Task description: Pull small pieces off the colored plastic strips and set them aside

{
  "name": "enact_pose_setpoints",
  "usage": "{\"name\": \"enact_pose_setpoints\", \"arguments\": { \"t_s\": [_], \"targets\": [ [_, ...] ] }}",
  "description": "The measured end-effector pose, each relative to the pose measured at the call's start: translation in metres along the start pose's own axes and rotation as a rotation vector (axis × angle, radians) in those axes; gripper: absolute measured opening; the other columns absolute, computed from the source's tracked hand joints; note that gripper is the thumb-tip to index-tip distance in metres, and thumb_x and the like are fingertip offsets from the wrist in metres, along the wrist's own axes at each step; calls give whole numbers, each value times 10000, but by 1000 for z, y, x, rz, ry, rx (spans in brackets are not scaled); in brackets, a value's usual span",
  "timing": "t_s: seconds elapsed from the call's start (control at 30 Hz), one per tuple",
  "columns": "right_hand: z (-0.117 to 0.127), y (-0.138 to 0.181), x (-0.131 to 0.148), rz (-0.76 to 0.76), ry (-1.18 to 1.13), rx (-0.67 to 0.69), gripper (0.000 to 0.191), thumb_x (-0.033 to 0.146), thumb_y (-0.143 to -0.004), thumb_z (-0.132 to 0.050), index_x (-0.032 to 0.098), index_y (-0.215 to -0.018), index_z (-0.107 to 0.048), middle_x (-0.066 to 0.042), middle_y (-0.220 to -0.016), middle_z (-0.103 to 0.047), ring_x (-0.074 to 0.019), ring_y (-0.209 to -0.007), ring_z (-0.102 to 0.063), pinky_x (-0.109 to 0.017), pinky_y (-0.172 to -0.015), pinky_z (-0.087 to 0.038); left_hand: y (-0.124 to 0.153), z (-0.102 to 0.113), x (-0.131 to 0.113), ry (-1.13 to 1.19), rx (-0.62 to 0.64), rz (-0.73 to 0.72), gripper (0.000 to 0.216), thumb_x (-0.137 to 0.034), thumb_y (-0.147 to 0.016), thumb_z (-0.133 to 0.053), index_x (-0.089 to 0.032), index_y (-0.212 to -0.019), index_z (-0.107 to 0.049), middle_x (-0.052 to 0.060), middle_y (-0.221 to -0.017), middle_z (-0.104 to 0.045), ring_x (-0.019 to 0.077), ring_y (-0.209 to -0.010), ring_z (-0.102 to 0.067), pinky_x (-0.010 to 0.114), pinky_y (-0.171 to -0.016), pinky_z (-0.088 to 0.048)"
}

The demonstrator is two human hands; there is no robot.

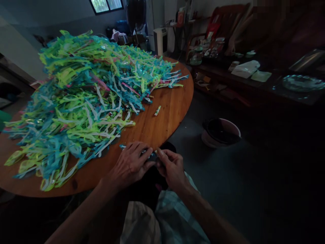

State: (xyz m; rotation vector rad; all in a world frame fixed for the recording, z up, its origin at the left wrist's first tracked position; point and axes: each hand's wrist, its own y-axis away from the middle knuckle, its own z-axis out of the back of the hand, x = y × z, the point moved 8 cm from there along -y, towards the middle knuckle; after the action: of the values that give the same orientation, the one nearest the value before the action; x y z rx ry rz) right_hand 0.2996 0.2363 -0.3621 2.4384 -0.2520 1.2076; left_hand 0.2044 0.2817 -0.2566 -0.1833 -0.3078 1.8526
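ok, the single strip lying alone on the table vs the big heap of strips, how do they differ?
The lone strip is one short piece lying on bare wood; the heap is a tangled mound covering most of the round table. The lone strip looks pale green and white; the heap mixes blue, yellow-green, white and some pink. The lone strip lies apart from both hands; the heap's near edge almost reaches the left hand. Both appear to be thin plastic.

Place: dim living room of a home.
Beyond the fingers (142, 152): round wooden table (167, 115).
Right of the fingers: dark low table (254, 91), red wooden armchair (223, 23).
Far beyond: standing fan (136, 15), small window (106, 5).
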Motion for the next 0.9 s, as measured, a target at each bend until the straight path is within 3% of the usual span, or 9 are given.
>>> {"name": "enact_pose_setpoints", "arguments": {
  "t_s": [0.23,0.43,0.9],
  "targets": [
    [4,0,-3,7,41,-29,395,533,-826,-728,151,-761,-647,44,-555,-483,-42,-416,-330,-185,-373,-196,-1,5,0,2,-26,-7,193,-188,-963,-535,-167,-1132,-627,97,-1044,-660,233,-999,-615,386,-856,-503],
    [3,4,18,171,224,-53,375,507,-864,-684,150,-753,-692,38,-558,-448,-64,-472,-331,-212,-417,-237,-1,-4,1,-5,-18,-32,181,-141,-926,-538,-182,-1068,-642,71,-953,-651,205,-860,-574,350,-727,-462],
    [3,7,42,328,461,-35,314,414,-916,-625,153,-763,-710,18,-598,-487,-104,-579,-413,-237,-530,-338,-13,9,-10,33,68,-133,194,-47,-906,-464,-141,-944,-630,59,-822,-592,202,-790,-502,337,-693,-424]
  ]
}}
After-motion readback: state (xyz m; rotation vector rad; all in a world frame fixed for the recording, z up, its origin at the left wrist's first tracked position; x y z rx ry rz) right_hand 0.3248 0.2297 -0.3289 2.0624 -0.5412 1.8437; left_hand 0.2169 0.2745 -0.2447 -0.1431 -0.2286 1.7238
